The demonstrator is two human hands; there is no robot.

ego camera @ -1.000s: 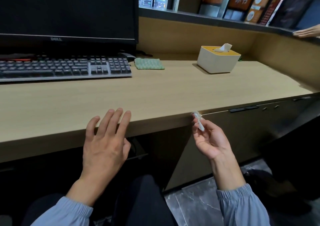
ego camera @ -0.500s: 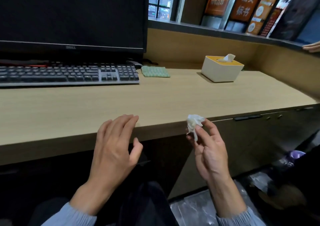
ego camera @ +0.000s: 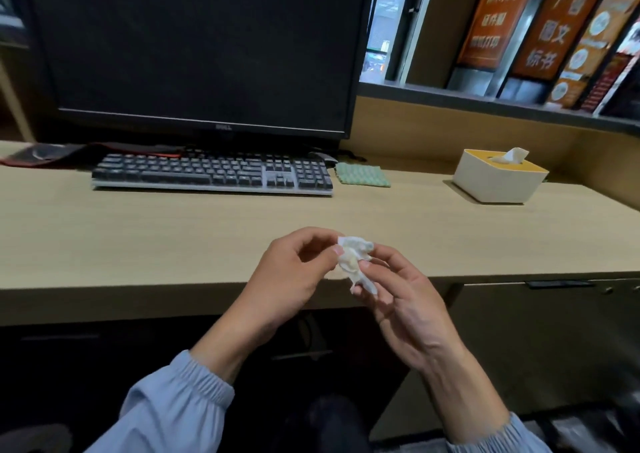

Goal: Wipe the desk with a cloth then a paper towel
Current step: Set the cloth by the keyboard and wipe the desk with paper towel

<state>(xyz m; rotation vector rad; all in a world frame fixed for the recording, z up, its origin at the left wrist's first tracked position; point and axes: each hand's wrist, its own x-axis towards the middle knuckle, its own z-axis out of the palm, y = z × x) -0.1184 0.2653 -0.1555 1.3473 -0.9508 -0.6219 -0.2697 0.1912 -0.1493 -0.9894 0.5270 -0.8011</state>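
A small crumpled white paper towel (ego camera: 355,260) is pinched between both hands just above the front edge of the light wooden desk (ego camera: 173,237). My left hand (ego camera: 291,276) grips its left side with fingertips. My right hand (ego camera: 405,300) holds its lower right part, palm turned up. A green checked cloth (ego camera: 362,175) lies flat on the desk at the back, right of the keyboard. Neither hand touches the cloth.
A dark keyboard (ego camera: 211,175) and a black monitor (ego camera: 194,54) stand at the back left. A white tissue box with a yellow top (ego camera: 498,178) sits at the back right. A raised wooden counter wall (ego camera: 433,130) borders the desk behind.
My left hand left the desk edge and came across to grip the paper towel with my right hand. Both hands rose over the desk edge. The view shifted right and down.
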